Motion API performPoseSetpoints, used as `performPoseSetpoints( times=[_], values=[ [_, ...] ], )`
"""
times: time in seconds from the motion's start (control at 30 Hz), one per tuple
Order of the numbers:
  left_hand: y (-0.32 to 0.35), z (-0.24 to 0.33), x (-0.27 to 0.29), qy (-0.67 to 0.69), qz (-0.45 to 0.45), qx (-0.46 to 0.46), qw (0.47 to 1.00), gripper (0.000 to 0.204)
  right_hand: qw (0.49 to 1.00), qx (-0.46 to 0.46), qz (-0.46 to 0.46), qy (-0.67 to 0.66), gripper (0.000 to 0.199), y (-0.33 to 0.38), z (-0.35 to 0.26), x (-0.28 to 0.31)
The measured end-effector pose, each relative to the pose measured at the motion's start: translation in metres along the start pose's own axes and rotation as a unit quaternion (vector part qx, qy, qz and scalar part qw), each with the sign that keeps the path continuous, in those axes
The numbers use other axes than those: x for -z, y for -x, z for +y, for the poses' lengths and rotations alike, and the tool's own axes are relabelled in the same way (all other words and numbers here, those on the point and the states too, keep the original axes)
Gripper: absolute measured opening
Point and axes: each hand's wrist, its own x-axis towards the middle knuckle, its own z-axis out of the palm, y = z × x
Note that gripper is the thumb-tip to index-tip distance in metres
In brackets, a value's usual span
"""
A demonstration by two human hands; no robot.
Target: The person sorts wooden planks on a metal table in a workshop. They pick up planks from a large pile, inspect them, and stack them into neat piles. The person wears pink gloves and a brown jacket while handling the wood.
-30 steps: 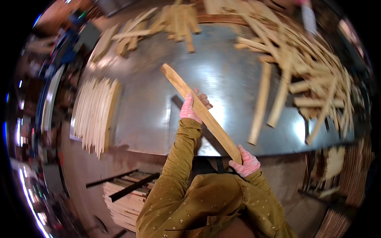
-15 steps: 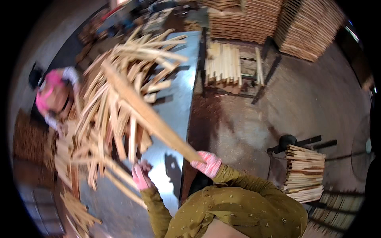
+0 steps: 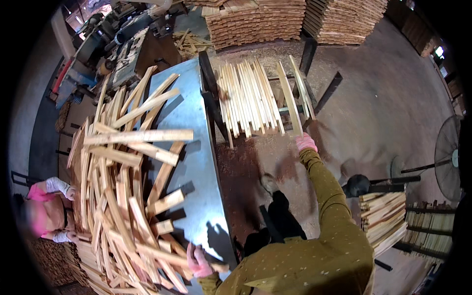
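My right hand (image 3: 307, 142), in a pink glove, is closed round the near end of a long flat wooden strip (image 3: 289, 93). The strip lies along a low rack, a little apart from a row of similar strips (image 3: 248, 96). My left hand (image 3: 198, 261), also gloved in pink, is at the near edge of a heap of loose wooden strips (image 3: 125, 191) on a metal-topped table (image 3: 196, 132). Its fingers look stretched and apart, over one strip (image 3: 157, 251) whose end shows past the hand. The underside of this hand is hidden.
A person (image 3: 46, 209) in pink stands across the table at the left. Tall stacks of strips (image 3: 253, 24) rise at the back. Dark metal posts (image 3: 328, 93) stick up beside the rack. A bundle of strips (image 3: 383, 221) and a fan (image 3: 448, 157) stand at the right.
My right hand has moved away from the table and out to the rack, carrying a wooden strip there. My left hand has stayed by the heap. The whole view has swung to the right.
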Motion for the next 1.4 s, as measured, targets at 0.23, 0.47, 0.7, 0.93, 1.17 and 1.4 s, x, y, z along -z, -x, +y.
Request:
performPoseSetpoints(
  times=[0.23, 0.47, 0.7, 0.93, 1.17, 1.4],
  values=[
    [0.004, 0.051, -0.045, -0.226, 0.142, 0.059, 0.962, 0.046, 0.998, -0.047, -0.026, 0.031, 0.049, -0.165, -0.040, -0.063],
    [-0.012, 0.042, -0.064, -0.278, 0.184, 0.018, 0.943, 0.045, 0.980, 0.018, -0.155, 0.120, 0.049, -0.211, -0.050, -0.118],
    [-0.036, 0.093, -0.091, -0.375, 0.225, 0.036, 0.899, 0.048, 0.981, 0.184, 0.042, -0.040, 0.049, -0.201, -0.079, -0.079],
    [0.026, 0.019, -0.006, -0.459, 0.421, 0.129, 0.772, 0.074, 0.714, 0.532, -0.269, -0.367, 0.049, 0.074, -0.334, -0.078],
    [0.106, -0.045, 0.109, -0.428, 0.511, 0.309, 0.679, 0.101, 0.326, 0.915, -0.163, 0.174, 0.105, 0.407, -0.394, -0.087],
    [0.167, -0.139, 0.223, -0.411, 0.410, 0.371, 0.725, 0.100, 0.219, 0.892, -0.050, 0.391, 0.071, 0.501, -0.357, -0.175]
  ],
)
